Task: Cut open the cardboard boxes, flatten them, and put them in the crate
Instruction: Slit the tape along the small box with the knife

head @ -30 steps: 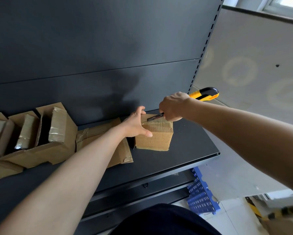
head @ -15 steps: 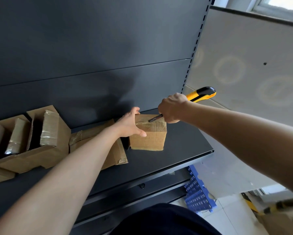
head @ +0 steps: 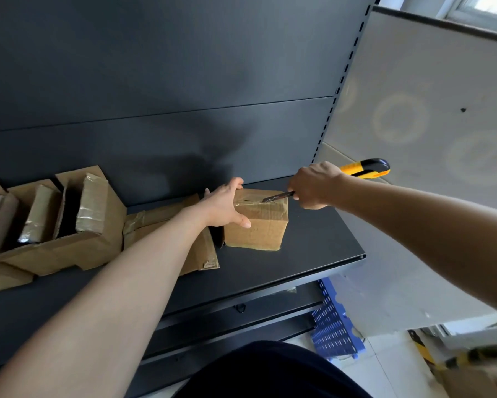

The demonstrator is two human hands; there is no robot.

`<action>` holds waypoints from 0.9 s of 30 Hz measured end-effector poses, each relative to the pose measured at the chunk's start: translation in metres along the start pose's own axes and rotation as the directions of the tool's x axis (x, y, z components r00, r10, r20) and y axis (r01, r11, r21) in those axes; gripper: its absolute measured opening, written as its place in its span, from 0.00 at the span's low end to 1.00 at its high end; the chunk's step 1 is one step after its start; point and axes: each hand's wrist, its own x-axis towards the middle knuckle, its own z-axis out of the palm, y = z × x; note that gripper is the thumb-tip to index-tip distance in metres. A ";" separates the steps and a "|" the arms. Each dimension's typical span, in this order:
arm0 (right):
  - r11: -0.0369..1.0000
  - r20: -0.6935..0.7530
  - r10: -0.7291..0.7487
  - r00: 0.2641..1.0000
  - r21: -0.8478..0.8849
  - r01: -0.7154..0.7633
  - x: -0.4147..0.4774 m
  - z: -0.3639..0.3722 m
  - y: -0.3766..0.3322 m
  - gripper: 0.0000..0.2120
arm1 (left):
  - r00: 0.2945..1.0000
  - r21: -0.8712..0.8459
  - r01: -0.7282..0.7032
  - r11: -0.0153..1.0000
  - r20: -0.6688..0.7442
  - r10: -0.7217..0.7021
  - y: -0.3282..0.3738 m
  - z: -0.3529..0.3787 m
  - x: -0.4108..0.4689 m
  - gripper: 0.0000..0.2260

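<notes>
On the shelf [head: 313,254] the left hand [head: 224,206] is gripping the box [head: 255,228] while the right hand [head: 313,186], clenched round the knife [head: 365,168], is slitting its tape [head: 248,201]; finishing the cut probably needs a steady pull.

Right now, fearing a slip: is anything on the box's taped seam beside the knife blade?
Yes. The left hand grips the box over its taped seam, just left of the blade of the knife in the right hand.
</notes>
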 end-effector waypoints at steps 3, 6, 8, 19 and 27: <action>1.000 0.002 0.005 1.000 0.026 -0.005 -0.002 0.010 0.005 0.14 | 1.000 0.008 -0.001 1.000 0.006 0.001 0.002 -0.001 -0.001 0.43; 0.997 0.004 0.020 1.000 0.068 -0.020 -0.006 0.015 0.009 0.14 | 1.000 0.014 0.006 1.000 0.006 -0.006 0.003 -0.002 -0.003 0.43; 0.995 -0.009 0.018 1.000 0.095 -0.017 -0.008 0.017 0.010 0.14 | 1.000 0.021 0.007 1.000 0.010 -0.007 0.005 -0.003 -0.006 0.42; 0.835 0.035 0.341 0.939 0.449 -0.320 -0.018 0.034 0.047 0.12 | 0.976 0.181 -0.079 0.980 0.215 0.039 0.019 -0.012 0.008 0.38; -0.107 0.362 0.219 0.906 0.932 -0.347 0.018 0.046 0.000 0.13 | 0.906 0.091 0.232 0.968 -0.382 -0.182 0.039 0.004 0.003 0.21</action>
